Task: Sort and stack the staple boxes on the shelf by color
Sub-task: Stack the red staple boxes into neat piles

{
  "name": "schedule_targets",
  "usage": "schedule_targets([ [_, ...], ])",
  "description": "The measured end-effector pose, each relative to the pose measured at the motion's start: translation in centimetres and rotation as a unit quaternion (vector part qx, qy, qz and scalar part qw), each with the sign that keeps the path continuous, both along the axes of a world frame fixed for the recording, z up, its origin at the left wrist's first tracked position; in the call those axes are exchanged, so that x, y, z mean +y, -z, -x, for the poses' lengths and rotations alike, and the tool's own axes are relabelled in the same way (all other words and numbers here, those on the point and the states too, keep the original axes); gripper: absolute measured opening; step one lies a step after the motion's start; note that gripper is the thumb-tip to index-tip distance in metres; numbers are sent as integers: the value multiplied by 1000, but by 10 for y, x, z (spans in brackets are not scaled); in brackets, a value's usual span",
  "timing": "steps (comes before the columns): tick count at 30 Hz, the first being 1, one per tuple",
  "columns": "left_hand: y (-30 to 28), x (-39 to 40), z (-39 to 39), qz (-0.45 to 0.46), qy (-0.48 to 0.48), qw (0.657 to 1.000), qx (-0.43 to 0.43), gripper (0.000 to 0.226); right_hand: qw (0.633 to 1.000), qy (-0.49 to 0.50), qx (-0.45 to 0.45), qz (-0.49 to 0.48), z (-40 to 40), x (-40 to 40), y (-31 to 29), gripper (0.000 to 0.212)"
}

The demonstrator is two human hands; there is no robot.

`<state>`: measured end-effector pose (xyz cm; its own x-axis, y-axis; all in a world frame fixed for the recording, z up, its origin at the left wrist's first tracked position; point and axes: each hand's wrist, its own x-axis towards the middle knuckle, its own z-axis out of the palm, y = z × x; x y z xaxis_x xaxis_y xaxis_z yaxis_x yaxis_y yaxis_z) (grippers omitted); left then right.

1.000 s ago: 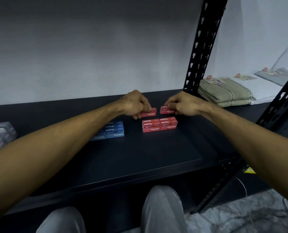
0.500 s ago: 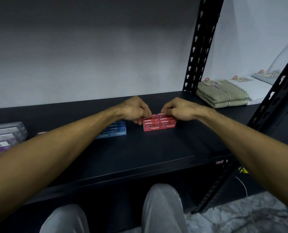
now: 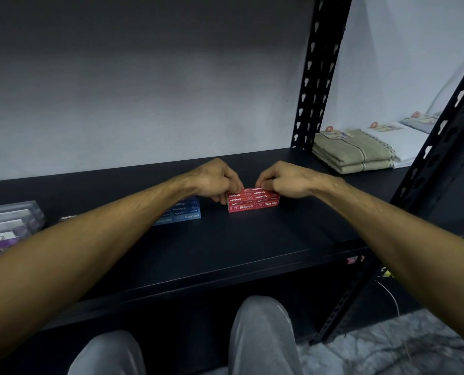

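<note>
A block of red staple boxes point(image 3: 253, 201) sits in the middle of the black shelf point(image 3: 225, 247). My left hand point(image 3: 216, 182) pinches the top red box at the block's left end. At the right end my right hand point(image 3: 283, 181) pinches another top red box. Both of those boxes rest on the lower red ones. To the left lies a stack of blue staple boxes point(image 3: 183, 212), partly hidden behind my left forearm.
Clear plastic cases point(image 3: 8, 223) lie at the shelf's left end. Folded towels point(image 3: 358, 152) lie on the neighbouring shelf at the right, beyond a black perforated upright point(image 3: 316, 85). Another upright point(image 3: 439, 155) slants at the front right. My knees are below the shelf edge.
Both hands have lowered the two red boxes from above onto the red stack, where they now rest. The view has shifted slightly.
</note>
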<state>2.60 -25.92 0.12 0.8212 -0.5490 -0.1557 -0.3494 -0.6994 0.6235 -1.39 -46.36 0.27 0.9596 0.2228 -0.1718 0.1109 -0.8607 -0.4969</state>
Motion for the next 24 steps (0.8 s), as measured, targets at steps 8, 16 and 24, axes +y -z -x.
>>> schedule_targets([
  [8,-8,6,4,-24,30,999,17,32,999,-8,31,12,10,-2,-10,44],
  [16,-4,4,10,-71,67,995,-5,51,995,-27,16,90,9,5,-7,56],
  [24,0,4,8,-44,54,997,-16,46,994,-36,-12,102,8,8,-4,51],
])
